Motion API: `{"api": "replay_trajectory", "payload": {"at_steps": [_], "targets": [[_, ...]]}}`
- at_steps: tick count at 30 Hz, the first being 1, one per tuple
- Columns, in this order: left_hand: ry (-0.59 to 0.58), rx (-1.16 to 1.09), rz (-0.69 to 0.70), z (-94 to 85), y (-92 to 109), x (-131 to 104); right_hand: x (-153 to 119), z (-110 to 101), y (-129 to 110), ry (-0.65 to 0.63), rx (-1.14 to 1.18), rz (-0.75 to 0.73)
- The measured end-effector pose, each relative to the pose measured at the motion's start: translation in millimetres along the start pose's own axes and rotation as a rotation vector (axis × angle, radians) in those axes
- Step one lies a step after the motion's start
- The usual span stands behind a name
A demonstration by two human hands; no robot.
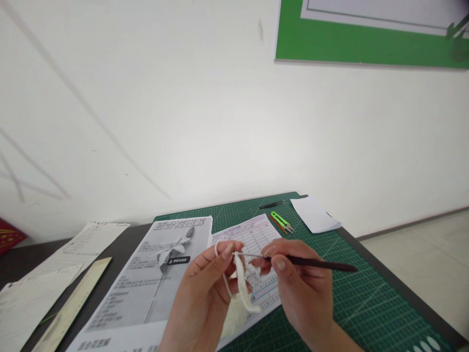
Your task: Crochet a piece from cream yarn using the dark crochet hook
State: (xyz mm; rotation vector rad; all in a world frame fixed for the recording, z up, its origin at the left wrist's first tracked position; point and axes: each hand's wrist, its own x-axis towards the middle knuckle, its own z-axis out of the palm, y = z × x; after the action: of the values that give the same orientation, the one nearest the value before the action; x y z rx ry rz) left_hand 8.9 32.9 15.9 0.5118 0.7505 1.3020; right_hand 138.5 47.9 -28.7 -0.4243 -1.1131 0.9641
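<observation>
My left hand [207,281] pinches a small white crocheted piece [241,278] at its top edge, with white yarn [226,282] looped over its fingers. The strip hangs down from the fingertips and curls at its lower end. Between thumb and fingers, my right hand [302,288] grips a crochet hook [315,263] with a dark handle. The hook's thin metal shaft reaches left to the top of the crocheted piece, where its tip meets the stitches. Below the hands lies a pale yarn ball [234,315], partly hidden by my left hand.
A printed flower sheet [128,293] and a chart sheet [252,230] lie on a green cutting mat [351,283]. Green thread snips [281,221], black tweezers [271,205] and folded white paper [315,215] sit farther back. At left are a ruler [73,305] and handwritten sheets [88,244].
</observation>
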Motion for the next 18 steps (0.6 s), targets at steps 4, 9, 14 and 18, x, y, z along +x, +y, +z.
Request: {"api": "replay_trajectory", "payload": {"at_steps": [4,9,14,18], "targets": [[-0.141,0.017,0.028,-2.4,-0.6,-0.8,-0.7,-1.5,0.6,0.001,0.003,-0.021],[-0.017,0.093,0.128,-3.3,-6.8,-1.9,2.2,0.4,0.0,-0.008,0.045,0.024],[0.037,0.152,0.116,-2.3,-9.7,-3.1,4.8,5.1,1.5,0.024,0.169,0.111],[0.016,0.176,0.116,0.1,-9.1,-1.9,3.9,3.8,1.9,0.010,0.166,0.114]]}}
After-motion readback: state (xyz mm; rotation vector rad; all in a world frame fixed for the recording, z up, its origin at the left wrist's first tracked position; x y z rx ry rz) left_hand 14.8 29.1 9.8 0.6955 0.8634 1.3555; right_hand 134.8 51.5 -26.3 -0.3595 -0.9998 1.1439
